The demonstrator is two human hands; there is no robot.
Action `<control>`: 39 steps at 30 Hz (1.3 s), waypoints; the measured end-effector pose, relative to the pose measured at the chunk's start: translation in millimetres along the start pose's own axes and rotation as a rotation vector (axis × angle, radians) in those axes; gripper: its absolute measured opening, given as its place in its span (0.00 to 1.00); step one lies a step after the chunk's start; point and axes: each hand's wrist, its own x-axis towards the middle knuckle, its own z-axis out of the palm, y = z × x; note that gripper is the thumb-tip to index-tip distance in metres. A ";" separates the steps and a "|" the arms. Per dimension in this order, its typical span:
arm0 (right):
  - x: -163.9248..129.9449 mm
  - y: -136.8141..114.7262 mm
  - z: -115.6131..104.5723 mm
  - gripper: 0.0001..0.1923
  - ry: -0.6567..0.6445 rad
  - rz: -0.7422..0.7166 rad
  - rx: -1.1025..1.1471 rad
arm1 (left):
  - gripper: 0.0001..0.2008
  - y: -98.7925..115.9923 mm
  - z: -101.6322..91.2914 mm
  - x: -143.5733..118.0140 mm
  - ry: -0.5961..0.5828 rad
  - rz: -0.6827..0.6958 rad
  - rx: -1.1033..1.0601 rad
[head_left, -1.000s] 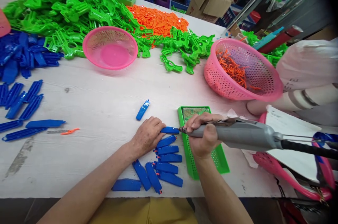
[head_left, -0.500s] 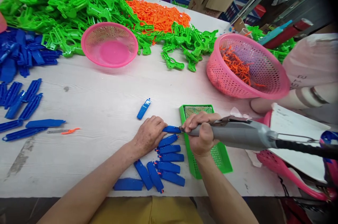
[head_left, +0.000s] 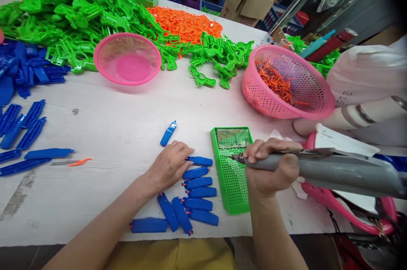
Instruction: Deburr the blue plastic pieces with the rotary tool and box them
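- Head view: the left hand (head_left: 170, 164) rests palm down on the white table (head_left: 121, 121), its fingers (head_left: 184, 152) curled loosely, the fingertips touching the near end of the top blue piece (head_left: 199, 160).
- That blue piece is a flat, narrow, solid blue plastic slab lying lengthwise, pointing at the green tray (head_left: 231, 176) just beside it.
- Beneath the top blue piece, a stack of like blue pieces (head_left: 197, 193) lies in a rough column beside the green tray, some with a small orange tip at one end; three more fan out toward the table's near edge.
- The right hand (head_left: 270, 168) is wrapped tightly around a grey power screwdriver (head_left: 318, 168), its thumb and fingers pressed together about the barrel; the bit hovers over the green tray, clear of the top blue piece.
- The green tray is a perforated rectangle with a patterned pad at its far end.
- Beyond the green tray tilts a pink basket (head_left: 305, 109) of orange bits; a second pink basket (head_left: 127, 59) sits farther left, beside green parts (head_left: 70, 11) and orange parts (head_left: 186, 24).
- A lone blue piece (head_left: 168, 133) lies just beyond the left hand.
- Hard to make out: the screwdriver's rear is cut off by the frame's right edge, the bit tip is too small to read, and another person's sleeve (head_left: 365, 79) beside the tilted basket is only partly seen.
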 end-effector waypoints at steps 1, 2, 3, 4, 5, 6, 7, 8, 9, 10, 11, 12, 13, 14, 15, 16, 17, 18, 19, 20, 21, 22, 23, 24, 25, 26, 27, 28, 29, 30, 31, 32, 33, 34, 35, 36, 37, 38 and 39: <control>1.7 0.1 -6.1 0.07 0.013 -0.012 -0.011 | 0.12 -3.1 -5.3 -0.3 0.068 -0.026 0.034; 2.5 1.6 -11.5 0.07 0.030 -0.023 -0.021 | 0.13 -7.3 -10.0 -0.2 0.136 -0.065 0.087; 2.5 4.1 -16.1 0.07 0.048 -0.027 -0.031 | 0.14 -12.5 -13.7 0.1 0.187 -0.112 0.150; 2.0 7.3 -19.6 0.07 0.067 -0.026 -0.042 | 0.16 -18.3 -16.4 0.7 0.212 -0.158 0.211; 1.0 10.6 -21.8 0.07 0.084 -0.021 -0.052 | 0.19 -24.3 -18.0 1.4 0.212 -0.195 0.258; 0.0 13.7 -22.9 0.07 0.100 -0.019 -0.062 | 0.20 -30.2 -18.5 2.1 0.198 -0.217 0.286; -1.0 16.4 -23.0 0.08 0.110 -0.017 -0.071 | 0.20 -35.3 -18.3 2.7 0.180 -0.227 0.294; -1.8 18.4 -22.4 0.08 0.119 -0.016 -0.078 | 0.18 -39.4 -17.5 3.2 0.167 -0.225 0.286; -2.4 19.9 -21.3 0.08 0.124 -0.016 -0.081 | 0.16 -42.1 -16.3 3.6 0.159 -0.215 0.269; -2.7 20.8 -20.0 0.08 0.127 -0.015 -0.081 | 0.14 -43.4 -15.0 3.8 0.157 -0.199 0.247; -2.9 21.4 -18.7 0.08 0.127 -0.007 -0.081 | 0.13 -43.4 -13.6 4.0 0.157 -0.181 0.227; -3.0 21.9 -17.7 0.08 0.125 0.006 -0.081 | 0.12 -42.3 -12.0 4.2 0.159 -0.161 0.210; -3.1 22.2 -16.9 0.08 0.123 0.022 -0.083 | 0.12 -40.3 -10.3 4.4 0.161 -0.142 0.197; -3.1 22.6 -16.5 0.08 0.120 0.035 -0.085 | 0.11 -37.7 -8.4 4.8 0.161 -0.124 0.187; -3.3 23.1 -16.4 0.08 0.118 0.047 -0.086 | 0.11 -34.9 -6.2 5.5 0.158 -0.111 0.176; -3.5 23.6 -16.5 0.08 0.118 0.057 -0.086 | 0.11 -32.3 -3.7 6.4 0.151 -0.098 0.164; -3.8 24.2 -16.8 0.08 0.120 0.061 -0.082 | 0.11 -30.0 -1.0 7.7 0.140 -0.086 0.153; -4.1 24.7 -17.0 0.07 0.121 0.061 -0.075 | 0.11 -28.1 1.8 9.3 0.126 -0.075 0.143; -4.6 25.1 -17.2 0.07 0.119 0.058 -0.068 | 0.11 -26.7 4.3 11.2 0.110 -0.066 0.137; -5.1 25.3 -17.4 0.07 0.115 0.052 -0.061 | 0.11 -25.5 6.5 13.3 0.098 -0.059 0.135; -5.8 25.4 -17.5 0.06 0.109 0.046 -0.058 | 0.11 -24.5 7.9 15.4 0.092 -0.052 0.139; -6.4 25.4 -17.6 0.06 0.100 0.038 -0.059 | 0.11 -23.2 8.4 17.3 0.090 -0.047 0.144; -7.2 25.3 -17.6 0.05 0.090 0.033 -0.061 | 0.12 -21.3 8.1 18.6 0.092 -0.042 0.149; -7.9 25.2 -17.6 0.05 0.079 0.032 -0.065 | 0.13 -18.7 6.9 19.2 0.098 -0.034 0.151; -8.5 25.2 -17.6 0.04 0.068 0.030 -0.067 | 0.13 -15.2 5.1 18.7 0.108 -0.026 0.152; -9.0 25.3 -17.5 0.04 0.058 0.026 -0.066 | 0.12 -10.9 3.0 17.2 0.119 -0.016 0.153; -9.3 25.6 -17.5 0.04 0.051 0.017 -0.064 | 0.12 -6.1 1.0 14.5 0.130 -0.006 0.154; -9.5 26.0 -17.3 0.04 0.045 0.006 -0.059 | 0.11 -1.0 -0.5 10.9 0.139 0.003 0.157; -9.6 26.6 -17.2 0.04 0.040 -0.005 -0.053 | 0.10 3.7 -1.3 6.7 0.145 0.012 0.163; -9.5 27.3 -17.0 0.04 0.038 -0.018 -0.047 | 0.09 7.8 -1.1 2.2 0.144 0.021 0.165; -9.3 27.8 -16.9 0.05 0.034 -0.025 -0.042 | 0.08 10.8 -0.1 -2.3 0.137 0.032 0.161; -8.9 28.1 -16.8 0.05 0.028 -0.024 -0.041 | 0.07 12.6 1.8 -6.2 0.129 0.043 0.151; -8.5 27.9 -16.7 0.06 0.021 -0.019 -0.044 | 0.08 13.0 4.1 -9.5 0.124 0.050 0.138; -7.8 27.0 -16.7 0.06 0.013 -0.014 -0.048 | 0.08 12.4 6.6 -11.8 0.122 0.054 0.126; -7.0 25.3 -16.5 0.06 0.007 -0.011 -0.051 | 0.09 10.9 9.0 -13.2 0.120 0.056 0.117; -5.9 22.7 -16.2 0.06 0.004 -0.012 -0.053 | 0.10 8.9 11.1 -13.7 0.115 0.057 0.112; -4.7 19.3 -15.4 0.05 0.004 -0.019 -0.051 | 0.11 6.8 12.7 -13.6 0.107 0.056 0.113; -3.5 15.0 -14.1 0.05 0.007 -0.030 -0.045 | 0.12 4.8 13.7 -13.1 0.095 0.057 0.114; -2.5 10.3 -12.1 0.06 0.007 -0.042 -0.037 | 0.12 3.3 14.2 -12.4 0.080 0.060 0.114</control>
